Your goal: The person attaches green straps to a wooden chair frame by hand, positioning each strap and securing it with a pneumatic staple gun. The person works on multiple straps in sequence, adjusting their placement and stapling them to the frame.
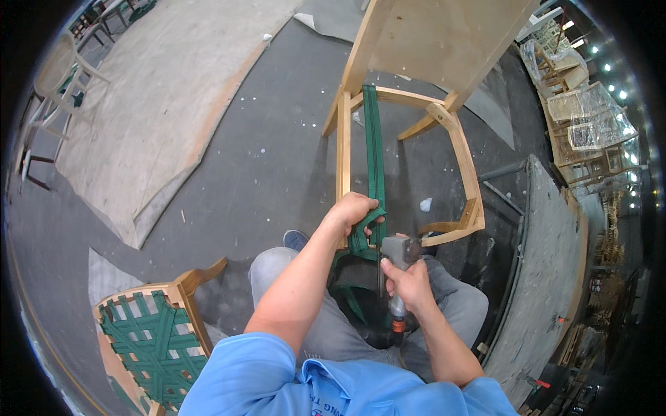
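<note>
A wooden chair frame (469, 166) with an open seat stands in front of me. One green webbing strap (373, 145) runs from its back rail to its front rail, near the left side. My left hand (354, 210) is closed on the loose, folded end of that strap at the front rail. In my right hand (411, 283) is a grey pneumatic staple gun (397, 248), gripped by its handle. The gun's head is close to the front rail, just right of the strap; whether it touches the wood cannot be made out. More green webbing hangs down between my knees.
At the lower left is another chair frame (187, 298) with woven green webbing. A pale sheet (166, 83) covers floor at the upper left, near several chairs (59, 73). Along the right runs a long grey-topped table (548, 243); wrapped chair frames (590, 118) are stacked beyond.
</note>
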`<state>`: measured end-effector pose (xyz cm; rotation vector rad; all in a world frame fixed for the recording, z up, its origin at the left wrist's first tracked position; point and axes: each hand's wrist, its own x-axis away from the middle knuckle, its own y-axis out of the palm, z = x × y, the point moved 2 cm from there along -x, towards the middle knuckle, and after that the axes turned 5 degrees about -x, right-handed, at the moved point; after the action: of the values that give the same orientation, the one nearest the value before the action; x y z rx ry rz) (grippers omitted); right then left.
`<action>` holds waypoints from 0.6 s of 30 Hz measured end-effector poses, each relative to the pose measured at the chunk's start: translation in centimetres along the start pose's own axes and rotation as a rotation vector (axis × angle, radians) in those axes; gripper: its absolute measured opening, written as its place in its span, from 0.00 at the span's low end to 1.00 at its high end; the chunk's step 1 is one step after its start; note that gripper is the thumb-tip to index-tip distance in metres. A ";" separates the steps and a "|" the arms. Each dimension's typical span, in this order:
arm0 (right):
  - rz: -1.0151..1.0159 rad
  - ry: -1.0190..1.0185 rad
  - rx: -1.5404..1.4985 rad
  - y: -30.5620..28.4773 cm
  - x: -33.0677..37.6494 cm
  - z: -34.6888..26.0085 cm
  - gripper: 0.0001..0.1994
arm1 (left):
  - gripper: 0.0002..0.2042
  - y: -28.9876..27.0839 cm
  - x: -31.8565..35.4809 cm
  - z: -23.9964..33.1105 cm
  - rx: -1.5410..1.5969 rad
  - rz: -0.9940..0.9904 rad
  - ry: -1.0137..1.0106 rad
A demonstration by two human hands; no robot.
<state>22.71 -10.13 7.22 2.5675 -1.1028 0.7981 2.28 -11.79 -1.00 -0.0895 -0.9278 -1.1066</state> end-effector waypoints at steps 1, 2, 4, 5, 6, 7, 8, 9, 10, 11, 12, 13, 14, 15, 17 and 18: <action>0.004 -0.005 -0.004 0.1 0.0 -0.1 0.31 | 0.14 0.0 0.0 0.1 0.009 0.020 -0.004; 0.007 0.005 -0.012 0.2 0.0 -0.1 0.31 | 0.14 0.0 0.0 0.1 0.013 0.017 -0.018; -0.035 -0.008 0.021 0.5 -0.2 -0.1 0.31 | 0.14 0.0 0.2 0.2 0.002 0.001 -0.001; -0.055 -0.002 0.030 0.7 -0.2 0.0 0.30 | 0.14 0.0 0.3 0.2 -0.033 -0.002 -0.020; -0.043 0.003 0.043 0.7 -0.3 0.1 0.30 | 0.14 0.0 0.3 0.3 -0.009 -0.016 -0.005; -0.036 0.012 0.058 0.7 -0.4 0.1 0.30 | 0.14 0.0 0.3 0.3 -0.005 -0.009 -0.009; -0.023 0.014 0.072 0.5 -0.3 0.0 0.30 | 0.14 0.1 0.3 0.3 -0.020 0.005 -0.031; -0.011 0.020 0.036 0.1 -0.2 -0.2 0.30 | 0.14 0.1 0.3 0.4 -0.002 0.012 -0.007; 0.005 0.021 -0.002 -0.5 0.2 -0.5 0.30 | 0.14 0.2 0.2 0.4 -0.003 0.029 -0.003; 0.023 0.027 -0.042 -1.2 0.7 -0.9 0.31 | 0.14 0.3 0.2 0.4 -0.003 0.044 -0.005; 0.054 -0.006 -0.055 -2.5 1.6 -1.7 0.33 | 0.15 0.4 0.3 0.4 -0.012 0.038 0.009; 0.142 0.009 -0.058 -4.1 2.4 -2.4 0.34 | 0.15 0.4 0.5 0.4 -0.027 0.027 0.022; 0.178 0.021 -0.091 -5.8 3.5 -3.3 0.27 | 0.15 0.3 0.8 0.3 -0.069 0.026 0.027; 0.279 0.050 -0.121 -8.0 4.9 -4.0 0.21 | 0.16 0.5 1.2 0.3 -0.105 0.029 0.068; 0.326 -0.113 -0.223 -12.3 7.8 -5.5 0.15 | 0.19 0.1 2.4 0.0 -0.180 0.043 0.086; 0.377 -0.124 -0.196 -15.1 9.7 -5.9 0.14 | 0.20 0.7 2.8 0.0 -0.324 0.085 0.124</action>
<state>36.89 -3.11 17.53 2.3041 -1.6467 0.5747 3.14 -13.48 1.17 -0.3192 -0.6235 -1.1623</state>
